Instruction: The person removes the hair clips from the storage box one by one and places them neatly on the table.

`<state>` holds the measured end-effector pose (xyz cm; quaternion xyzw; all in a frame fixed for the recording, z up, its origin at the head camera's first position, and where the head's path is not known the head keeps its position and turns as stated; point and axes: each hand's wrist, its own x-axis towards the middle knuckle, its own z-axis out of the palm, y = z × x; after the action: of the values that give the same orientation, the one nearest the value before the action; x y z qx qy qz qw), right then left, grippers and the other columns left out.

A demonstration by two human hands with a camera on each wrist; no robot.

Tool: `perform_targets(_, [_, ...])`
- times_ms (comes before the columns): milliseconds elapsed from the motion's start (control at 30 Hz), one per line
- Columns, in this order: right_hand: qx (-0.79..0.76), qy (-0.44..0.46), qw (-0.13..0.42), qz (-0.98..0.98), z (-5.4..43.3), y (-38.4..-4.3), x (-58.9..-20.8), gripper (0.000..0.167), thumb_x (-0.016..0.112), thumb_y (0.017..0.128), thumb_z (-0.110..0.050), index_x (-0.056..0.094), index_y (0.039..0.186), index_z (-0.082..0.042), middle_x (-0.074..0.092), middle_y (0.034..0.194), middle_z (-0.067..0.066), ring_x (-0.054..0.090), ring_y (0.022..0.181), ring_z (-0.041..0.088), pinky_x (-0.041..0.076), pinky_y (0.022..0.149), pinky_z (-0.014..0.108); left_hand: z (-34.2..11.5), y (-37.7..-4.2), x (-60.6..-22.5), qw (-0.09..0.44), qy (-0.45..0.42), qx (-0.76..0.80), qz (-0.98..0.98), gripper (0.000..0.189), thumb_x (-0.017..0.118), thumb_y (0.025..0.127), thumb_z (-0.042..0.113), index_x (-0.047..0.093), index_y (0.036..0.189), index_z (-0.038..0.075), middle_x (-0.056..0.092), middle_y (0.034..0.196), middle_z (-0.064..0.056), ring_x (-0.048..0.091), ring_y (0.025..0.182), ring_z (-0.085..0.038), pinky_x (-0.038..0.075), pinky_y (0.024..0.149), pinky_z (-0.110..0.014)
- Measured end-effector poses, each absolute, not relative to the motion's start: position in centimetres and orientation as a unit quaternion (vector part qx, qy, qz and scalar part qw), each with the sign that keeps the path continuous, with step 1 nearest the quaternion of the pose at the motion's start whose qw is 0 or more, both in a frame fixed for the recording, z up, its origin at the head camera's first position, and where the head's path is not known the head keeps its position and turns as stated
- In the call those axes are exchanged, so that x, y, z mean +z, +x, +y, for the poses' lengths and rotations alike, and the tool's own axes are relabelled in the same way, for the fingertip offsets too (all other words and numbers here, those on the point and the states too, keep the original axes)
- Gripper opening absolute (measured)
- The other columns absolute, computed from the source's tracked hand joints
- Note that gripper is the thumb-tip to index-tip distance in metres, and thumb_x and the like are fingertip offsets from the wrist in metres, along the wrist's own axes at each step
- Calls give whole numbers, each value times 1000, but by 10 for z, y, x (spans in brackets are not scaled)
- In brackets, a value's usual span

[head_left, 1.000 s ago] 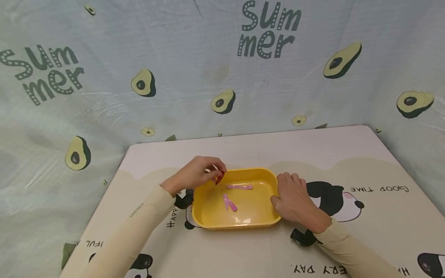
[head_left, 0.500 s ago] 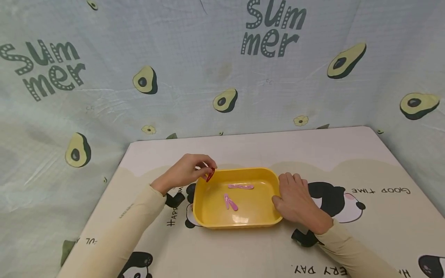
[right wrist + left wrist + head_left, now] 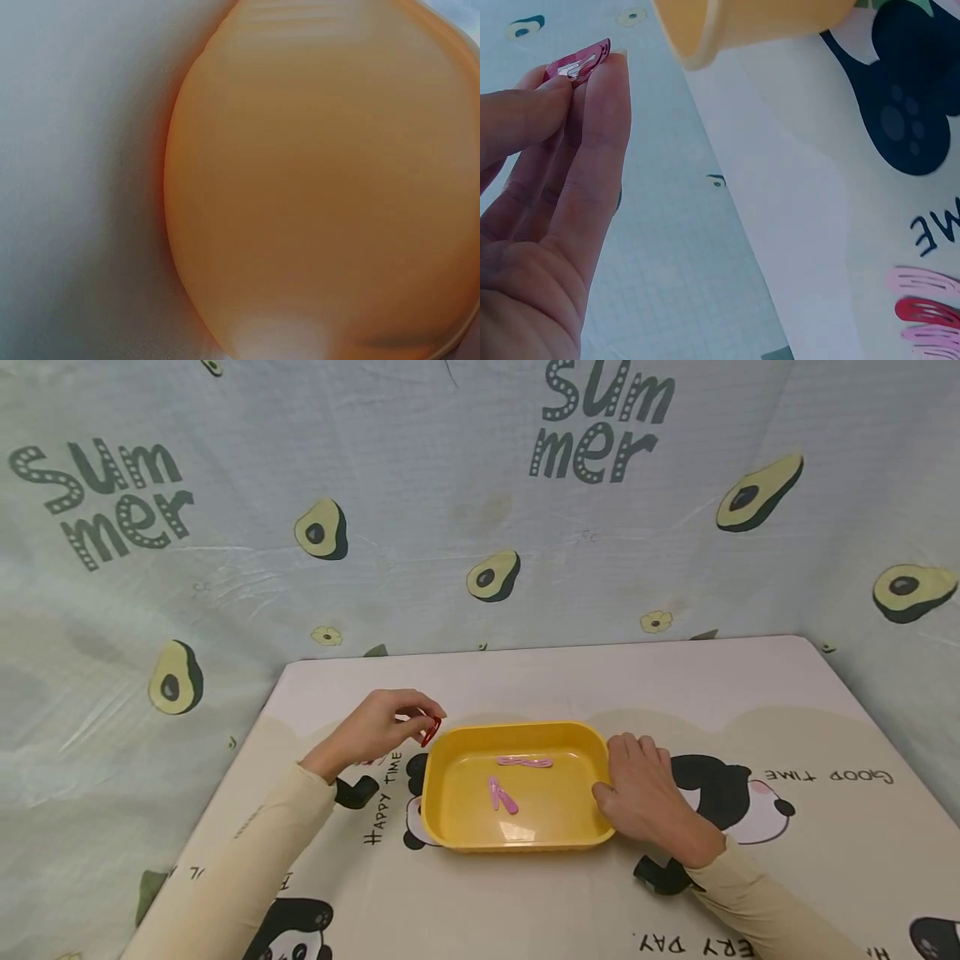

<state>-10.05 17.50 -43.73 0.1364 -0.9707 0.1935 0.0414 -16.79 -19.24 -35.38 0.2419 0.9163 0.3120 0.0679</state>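
Note:
Beyond the back left corner of the yellow tray [image 3: 558, 806], my left hand [image 3: 375, 727] pinches a red snap hair clip [image 3: 431, 732] between thumb and fingertips. In the left wrist view that hair clip [image 3: 581, 61] shows its metal inner side. My right hand [image 3: 648, 793] grips the tray's right rim, thumb on the inner side and fingers over the edge. Inside the tray lie pink hair clips: one lengthwise near the back [image 3: 525, 762], and a V-shaped pair or opened clip [image 3: 508, 802] left of the middle.
On the table by my left wrist, several pink and red hair clips [image 3: 930, 311] lie in a row, mostly hidden by the arm in the head view. The tablecloth [image 3: 480, 902] has printed pandas and lettering. Behind the table hangs an avocado-patterned sheet [image 3: 405, 485].
My left hand has moved left with the red hair clip, from over the tray's back left corner to outside it. The right hand keeps its grip on the rim.

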Motion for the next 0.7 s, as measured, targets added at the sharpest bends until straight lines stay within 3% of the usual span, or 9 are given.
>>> perform_targets(133, [192, 135, 37, -971, 175, -101, -437, 25, 57, 90, -17, 52, 108, -1, 42, 90, 7, 35, 87, 27, 23, 76, 38, -202, -167, -355, 67, 223, 313, 921, 19, 66, 101, 10, 75, 117, 12, 76, 114, -7, 75, 98, -21, 61, 82, -32])
perform_targets(333, [189, 140, 45, -971, 175, -101, -438, 24, 56, 90, -17, 51, 107, -1, 42, 90, 7, 34, 87, 27, 23, 76, 38, -217, -166, -356, 62, 196, 314, 927, 20, 66, 100, 10, 75, 118, 12, 76, 117, -9, 75, 102, -23, 63, 91, -42])
perform_targets(700, [182, 141, 38, -972, 178, -103, -438, 25, 55, 91, -18, 51, 108, 0, 45, 93, 8, 36, 88, 27, 24, 78, 39, -244, -158, -364, 44, 162, 306, 937, 19, 65, 100, 9, 75, 116, 8, 76, 117, -12, 73, 104, -28, 62, 92, -45])
